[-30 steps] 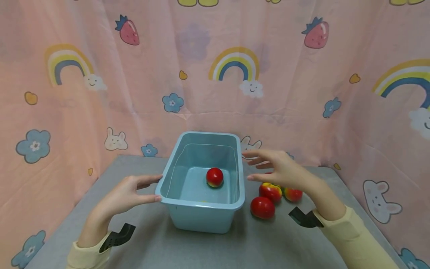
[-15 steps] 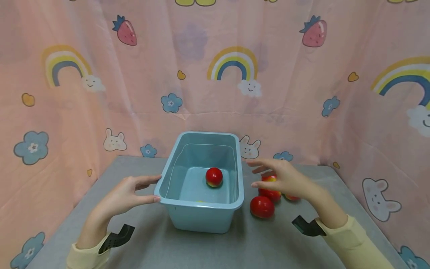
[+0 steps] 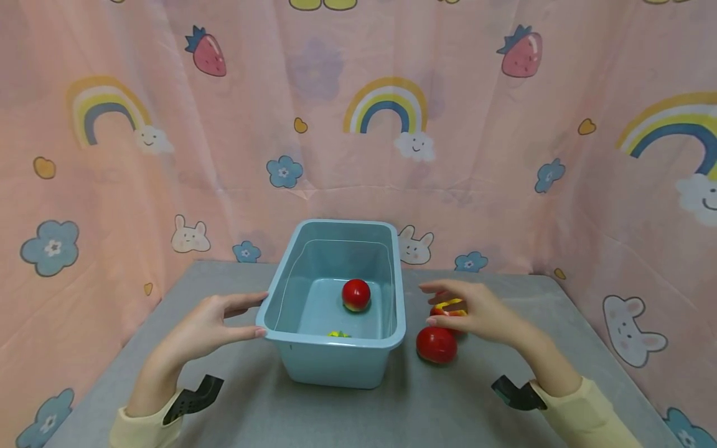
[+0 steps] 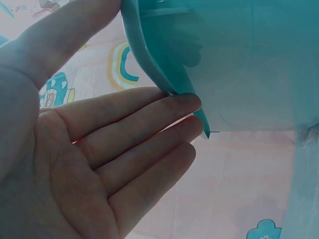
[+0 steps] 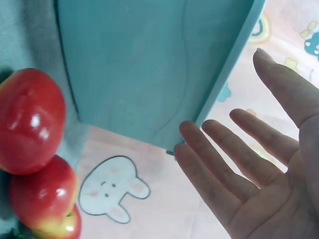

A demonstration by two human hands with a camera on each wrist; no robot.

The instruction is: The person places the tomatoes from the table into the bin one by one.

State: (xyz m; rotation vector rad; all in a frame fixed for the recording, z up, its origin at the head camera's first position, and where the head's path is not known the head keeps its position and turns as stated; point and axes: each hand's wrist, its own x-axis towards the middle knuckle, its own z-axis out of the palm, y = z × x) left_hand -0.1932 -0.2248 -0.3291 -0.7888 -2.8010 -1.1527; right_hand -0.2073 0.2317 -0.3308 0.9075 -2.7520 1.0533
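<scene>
A light blue plastic bin (image 3: 336,364) stands on the grey table, with a round red fruit (image 3: 356,295) inside. Just behind its front wall peeks a small yellow-green piece (image 3: 338,334), mostly hidden. My left hand (image 3: 215,323) touches the bin's left rim with thumb and fingertips, fingers straight, as the left wrist view shows. To the right of the bin, my right hand (image 3: 476,308) hovers over red fruits with relaxed, spread fingers, holding nothing. Below it lies a glossy red fruit (image 3: 437,345); behind, a red-and-yellow fruit (image 3: 450,311) is partly covered by the hand.
A pink patterned curtain (image 3: 241,143) hangs behind and beside the table (image 3: 465,410). In the right wrist view, several red fruits sit close together, the largest a red oval fruit (image 5: 32,122) near the bin's side. Dark bands cross both cuffs.
My right hand has come down and a little rightward, from beside the bin's rim to over the fruits. The left hand keeps its place. More of the yellow-green piece shows inside the bin.
</scene>
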